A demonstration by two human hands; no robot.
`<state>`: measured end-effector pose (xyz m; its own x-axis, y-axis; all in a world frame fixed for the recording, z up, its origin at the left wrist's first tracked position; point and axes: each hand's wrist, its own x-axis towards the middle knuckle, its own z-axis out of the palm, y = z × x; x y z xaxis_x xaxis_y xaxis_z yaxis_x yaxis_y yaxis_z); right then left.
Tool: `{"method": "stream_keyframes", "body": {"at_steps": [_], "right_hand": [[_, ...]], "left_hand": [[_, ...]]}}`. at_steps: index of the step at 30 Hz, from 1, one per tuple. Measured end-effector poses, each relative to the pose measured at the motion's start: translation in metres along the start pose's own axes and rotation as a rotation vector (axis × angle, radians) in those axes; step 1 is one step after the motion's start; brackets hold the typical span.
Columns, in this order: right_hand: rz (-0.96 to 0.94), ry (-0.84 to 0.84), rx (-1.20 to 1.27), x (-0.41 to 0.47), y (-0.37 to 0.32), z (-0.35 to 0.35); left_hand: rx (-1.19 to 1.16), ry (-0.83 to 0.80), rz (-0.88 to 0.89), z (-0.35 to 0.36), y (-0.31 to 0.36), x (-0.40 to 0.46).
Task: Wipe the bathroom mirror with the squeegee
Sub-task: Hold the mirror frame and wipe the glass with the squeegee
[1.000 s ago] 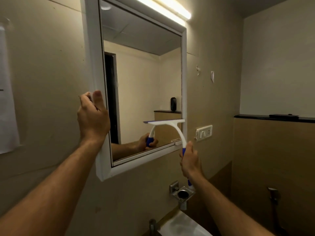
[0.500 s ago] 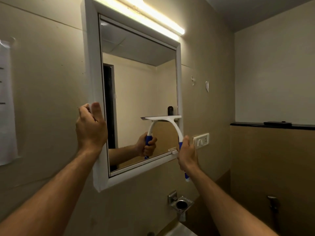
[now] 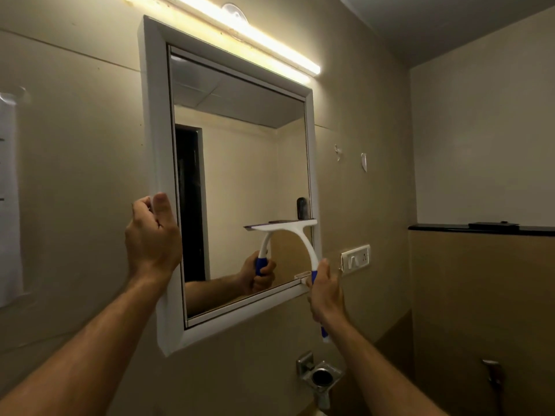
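At the far left a sheet of paper point(image 3: 9, 202) hangs on the wall. Your left hand point(image 3: 153, 235) is clamped on the left side of the frame point(image 3: 153, 115), thumb on the front face and the other digits curled round its outer edge, forearm rising from below. The mirror point(image 3: 240, 163) sits on the wall under the strip light point(image 3: 240, 34).

The squeegee point(image 3: 295, 235) lies against the lower right part of the glass. Its blade runs level, left to right, its right end at the frame's right side. The white neck curves down from the blade to a blue grip in your right hand point(image 3: 326, 292). That hand is wrapped round the grip, just below the mirror's bottom right corner, wrist bent up. So the blade sits above and slightly left of the hand, which is the nearer one to the uncleaned glass. Most of the glass stands above the blade; I judge any coming stroke runs square to that level edge.

A switch point(image 3: 356, 259) is right of the frame.
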<state>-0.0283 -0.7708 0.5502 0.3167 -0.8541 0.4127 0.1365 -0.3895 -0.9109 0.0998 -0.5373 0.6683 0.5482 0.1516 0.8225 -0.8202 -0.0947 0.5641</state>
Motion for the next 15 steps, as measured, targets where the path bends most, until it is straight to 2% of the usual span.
{"method": "stream_keyframes", "body": {"at_steps": [9, 15], "right_hand": [[-0.039, -0.007, 0.049, 0.010, -0.035, 0.002], [0.046, -0.024, 0.000, -0.018, 0.020, 0.002]], "left_hand": [[0.007, 0.025, 0.008, 0.001, -0.005, -0.003], [0.007, 0.036, 0.027, 0.003, -0.014, -0.012]]}}
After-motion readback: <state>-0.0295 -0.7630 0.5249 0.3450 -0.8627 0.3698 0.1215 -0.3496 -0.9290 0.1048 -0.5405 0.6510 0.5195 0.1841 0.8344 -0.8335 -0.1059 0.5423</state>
